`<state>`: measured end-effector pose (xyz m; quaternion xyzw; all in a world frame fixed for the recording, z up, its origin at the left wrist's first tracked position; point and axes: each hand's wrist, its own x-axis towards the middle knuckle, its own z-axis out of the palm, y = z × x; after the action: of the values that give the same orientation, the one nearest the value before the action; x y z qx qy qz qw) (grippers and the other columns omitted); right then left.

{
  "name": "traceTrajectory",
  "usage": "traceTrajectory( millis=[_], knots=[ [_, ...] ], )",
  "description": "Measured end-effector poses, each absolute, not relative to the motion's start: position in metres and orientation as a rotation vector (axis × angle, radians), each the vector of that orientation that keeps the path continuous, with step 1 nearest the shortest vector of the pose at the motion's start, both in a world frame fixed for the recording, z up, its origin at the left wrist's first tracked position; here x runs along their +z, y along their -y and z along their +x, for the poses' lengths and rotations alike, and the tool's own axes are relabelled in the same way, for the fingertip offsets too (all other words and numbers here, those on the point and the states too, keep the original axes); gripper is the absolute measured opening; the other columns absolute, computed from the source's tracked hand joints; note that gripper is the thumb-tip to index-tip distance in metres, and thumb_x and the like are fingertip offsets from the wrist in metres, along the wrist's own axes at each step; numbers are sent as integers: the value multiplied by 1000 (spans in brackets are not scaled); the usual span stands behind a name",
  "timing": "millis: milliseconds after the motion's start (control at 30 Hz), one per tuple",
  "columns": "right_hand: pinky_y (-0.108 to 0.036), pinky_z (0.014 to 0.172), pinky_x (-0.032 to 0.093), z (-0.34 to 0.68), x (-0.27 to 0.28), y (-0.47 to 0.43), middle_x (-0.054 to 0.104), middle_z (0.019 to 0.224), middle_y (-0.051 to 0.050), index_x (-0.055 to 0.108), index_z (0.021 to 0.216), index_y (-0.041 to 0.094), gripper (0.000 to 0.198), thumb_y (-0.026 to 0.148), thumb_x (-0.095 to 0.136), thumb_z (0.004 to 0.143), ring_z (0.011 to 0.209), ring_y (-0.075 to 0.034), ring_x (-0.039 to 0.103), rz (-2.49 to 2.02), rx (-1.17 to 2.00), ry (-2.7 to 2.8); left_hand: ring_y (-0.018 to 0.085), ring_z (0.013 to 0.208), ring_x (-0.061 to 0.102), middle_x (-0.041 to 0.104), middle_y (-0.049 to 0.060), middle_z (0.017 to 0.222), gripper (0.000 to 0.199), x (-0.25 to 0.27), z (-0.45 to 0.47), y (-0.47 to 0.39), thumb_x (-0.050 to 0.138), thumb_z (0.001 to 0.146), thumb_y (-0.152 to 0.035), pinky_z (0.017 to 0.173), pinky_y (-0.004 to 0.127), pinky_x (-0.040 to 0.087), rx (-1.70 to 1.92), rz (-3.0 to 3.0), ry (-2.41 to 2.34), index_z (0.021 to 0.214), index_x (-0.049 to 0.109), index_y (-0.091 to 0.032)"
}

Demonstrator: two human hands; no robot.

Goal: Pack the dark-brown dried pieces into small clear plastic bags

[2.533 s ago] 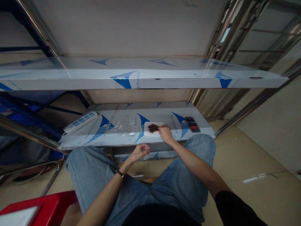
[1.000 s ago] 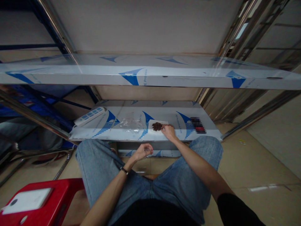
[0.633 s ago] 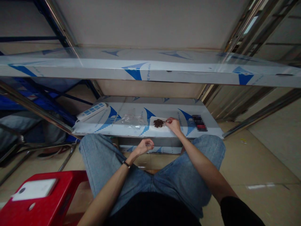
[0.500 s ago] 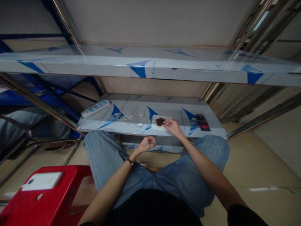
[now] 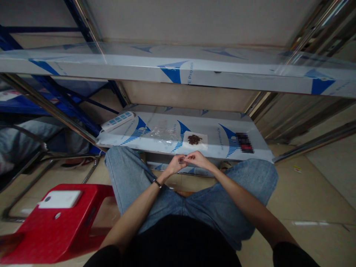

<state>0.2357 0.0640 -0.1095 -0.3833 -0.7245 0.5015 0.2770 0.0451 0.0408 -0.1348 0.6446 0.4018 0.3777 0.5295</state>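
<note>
My left hand is curled around a small clear object, whose exact kind I cannot make out. Right against it, my right hand pinches some small dark-brown pieces over the top of the clear object. Both hands meet in front of the low shelf's edge, above my lap. On the shelf behind them, a pile of small dark-brown pieces lies on a white square sheet. A crumpled clear plastic bag rests to the left of the sheet.
A white power strip sits at the left of the film-covered shelf, and a blurred dark object at the right. An upper shelf crosses above. A red stool at my left holds a white phone-like device.
My right hand has left the brown pile and come down and slightly left to my left hand. The view has shifted a little.
</note>
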Motion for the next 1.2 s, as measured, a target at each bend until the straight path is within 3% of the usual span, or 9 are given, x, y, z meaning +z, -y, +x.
traceTrajectory(
  millis=[167,300,433,533,833,1200],
  knots=[
    [-27,61,48,244,-106,-76,75,73,-5,80,85,17,32,46,70,86,63,-18,63,-1064,1181,1955,15,74,62,69,6,81,18,-131,47,-39,74,74,-20,77,28,48,884,1510,-937,88,68,-11],
    [-25,62,47,267,-105,-106,73,74,-5,79,91,14,26,36,65,87,64,-17,61,-1305,861,1896,14,72,62,69,5,78,15,-130,48,-39,74,72,-17,77,28,49,855,1494,-967,85,68,-11],
    [-27,79,50,291,-115,-133,74,87,-7,75,118,14,34,20,58,88,77,-18,65,-1607,490,1879,14,71,62,68,3,75,16,-130,50,-36,74,72,-17,75,26,48,792,1470,-954,85,67,-12],
    [-29,91,48,299,-125,-141,74,100,-9,71,128,17,39,18,58,91,92,-21,67,-1716,363,1932,14,72,63,69,4,76,17,-131,49,-34,74,70,-17,75,26,49,766,1477,-944,86,68,-11],
    [-36,109,38,288,-134,-145,71,109,-10,80,108,22,24,26,59,96,110,-25,60,-1694,137,2071,14,72,64,71,5,77,20,-133,48,-33,74,72,-21,72,26,48,771,1449,-918,88,68,-12],
    [-34,102,42,286,-135,-144,72,107,-11,78,104,20,18,29,71,90,108,-26,61,-1769,151,2082,14,70,64,71,5,77,22,-129,48,-32,75,71,-23,69,25,47,775,1413,-932,89,68,-12]
  ],
)
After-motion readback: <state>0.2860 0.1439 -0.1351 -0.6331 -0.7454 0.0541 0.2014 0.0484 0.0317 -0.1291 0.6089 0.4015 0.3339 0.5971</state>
